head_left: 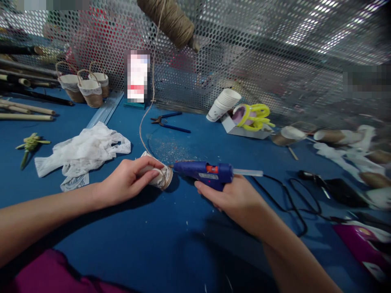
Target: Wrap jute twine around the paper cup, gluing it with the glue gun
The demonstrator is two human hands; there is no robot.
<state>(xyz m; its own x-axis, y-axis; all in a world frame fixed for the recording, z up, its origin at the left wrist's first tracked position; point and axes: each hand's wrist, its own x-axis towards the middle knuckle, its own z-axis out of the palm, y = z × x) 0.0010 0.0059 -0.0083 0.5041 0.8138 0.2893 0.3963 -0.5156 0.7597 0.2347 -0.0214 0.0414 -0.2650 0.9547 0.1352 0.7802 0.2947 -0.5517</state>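
My left hand [131, 179] is closed around a white paper cup [165, 182] that lies on its side, its end facing right. Brown twine [143, 122] runs down from a big spool [171, 22] hung at the top and reaches the cup, where a strand lies near its rim. In my right hand [235, 199] is a blue hot glue gun [201, 171], with a clear glue stick [249, 172] sticking out of its back. The gun's nozzle points left, right at the cup's rim; whether it touches I cannot tell.
Behind my left hand lies white lace [88, 150]. Blue-handled pliers [174, 123] rest mid-table. Farther back stand small twine-wrapped baskets [91, 95], a phone [137, 77] and stacked paper cups [222, 105]. A black cord [290, 203] loops at right. A perforated metal screen [259, 61] closes the back.
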